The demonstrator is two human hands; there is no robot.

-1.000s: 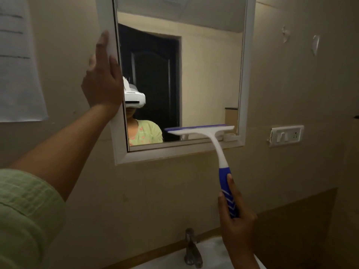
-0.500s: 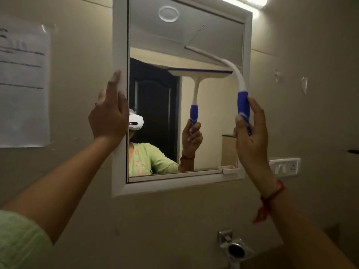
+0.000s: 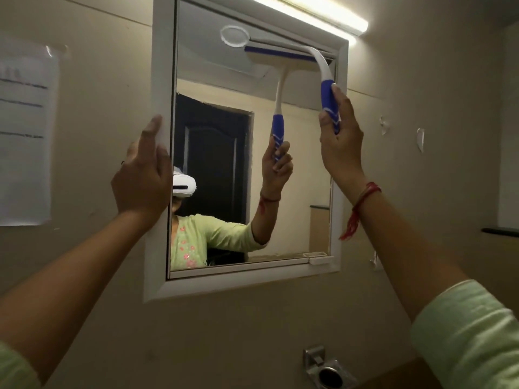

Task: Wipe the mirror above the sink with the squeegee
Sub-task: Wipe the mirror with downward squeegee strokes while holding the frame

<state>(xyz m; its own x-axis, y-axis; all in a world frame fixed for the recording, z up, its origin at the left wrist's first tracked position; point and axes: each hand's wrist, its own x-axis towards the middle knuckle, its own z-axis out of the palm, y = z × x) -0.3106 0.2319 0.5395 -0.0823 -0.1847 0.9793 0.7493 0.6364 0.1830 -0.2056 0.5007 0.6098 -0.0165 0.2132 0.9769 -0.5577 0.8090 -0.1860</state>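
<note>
The mirror (image 3: 224,88), in a white frame (image 3: 161,80), hangs on the beige wall straight ahead. My right hand (image 3: 341,144) grips the blue handle of the squeegee (image 3: 328,99). Its white neck curves up and its blade rests against the glass near the top right corner of the mirror. My left hand (image 3: 143,178) lies against the left side of the frame with fingers spread, holding nothing. The glass reflects the squeegee, my raised arm and a dark door.
A tube light (image 3: 317,15) glows just above the mirror. A paper sheet (image 3: 25,130) is stuck on the wall at the left. A metal fitting (image 3: 325,369) is fixed to the wall below the mirror. A dark ledge (image 3: 500,231) juts out at the right.
My right hand has lifted the squeegee from the mirror's bottom edge up to its top right corner. My left hand stayed on the frame, and my view tilted upward.
</note>
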